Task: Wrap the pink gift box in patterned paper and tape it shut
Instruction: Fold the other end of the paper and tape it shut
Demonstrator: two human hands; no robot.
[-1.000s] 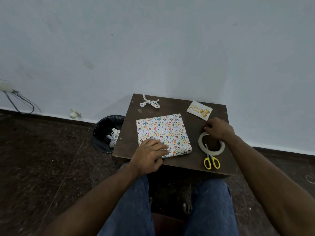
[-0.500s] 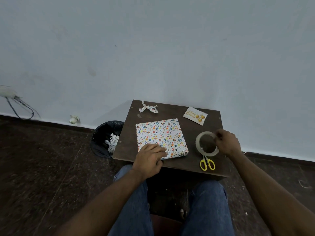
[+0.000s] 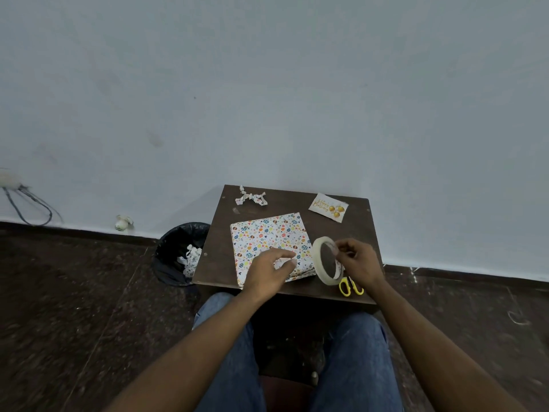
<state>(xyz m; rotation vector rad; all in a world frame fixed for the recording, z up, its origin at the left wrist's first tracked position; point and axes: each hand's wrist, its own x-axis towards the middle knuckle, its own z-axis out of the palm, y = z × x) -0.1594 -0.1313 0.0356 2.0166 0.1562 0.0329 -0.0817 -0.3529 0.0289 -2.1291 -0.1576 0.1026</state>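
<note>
Left hand (image 3: 269, 270) presses flat on the wrapped box (image 3: 269, 237); right hand (image 3: 358, 263) grips the tape roll (image 3: 325, 261) just beside it.

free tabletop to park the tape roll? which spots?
Bare patches of table: right of the wrapped box, below the birthday card; far strip between paper scrap and card; left strip beside the box. Crowded: near right corner, with right hand, tape roll and scissors.
</note>
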